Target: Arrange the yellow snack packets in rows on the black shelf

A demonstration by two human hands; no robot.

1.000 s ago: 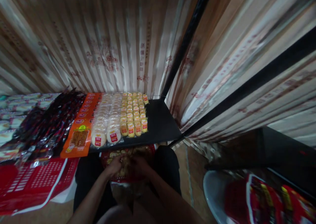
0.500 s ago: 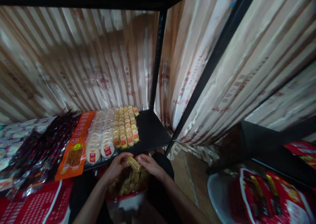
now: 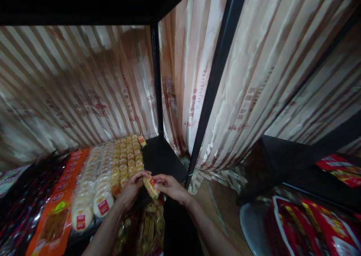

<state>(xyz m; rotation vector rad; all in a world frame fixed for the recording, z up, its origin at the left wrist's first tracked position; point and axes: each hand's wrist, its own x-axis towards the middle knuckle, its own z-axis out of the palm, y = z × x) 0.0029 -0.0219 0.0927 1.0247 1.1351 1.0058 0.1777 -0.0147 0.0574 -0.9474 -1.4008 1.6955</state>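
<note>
A small yellow wrapped snack cake [image 3: 150,188] with a red label is held between my two hands. The fingers of my left hand [image 3: 133,190] pinch its upper left end. My right hand [image 3: 171,188] grips its right side, the thumb and fingers by the label. Below my hands, a container of more wrapped yellow snacks [image 3: 149,226] sits at my lap, partly hidden by my left forearm. Rows of similar yellow snack cakes [image 3: 128,154] stand on the black shelf [image 3: 160,156] just beyond, and my left hand covers the nearest of them.
Left of the yellow rows lie round white packaged cakes [image 3: 103,203], orange snack packs [image 3: 53,218] and dark shiny packets [image 3: 25,203]. A black shelf post [image 3: 210,87] rises in front of pleated curtains [image 3: 239,90]. Red packets [image 3: 324,222] fill a container at lower right.
My view has swung right and the hands have lifted from above the container to the shelf edge. The snack cake has been turned so its red label shows.
</note>
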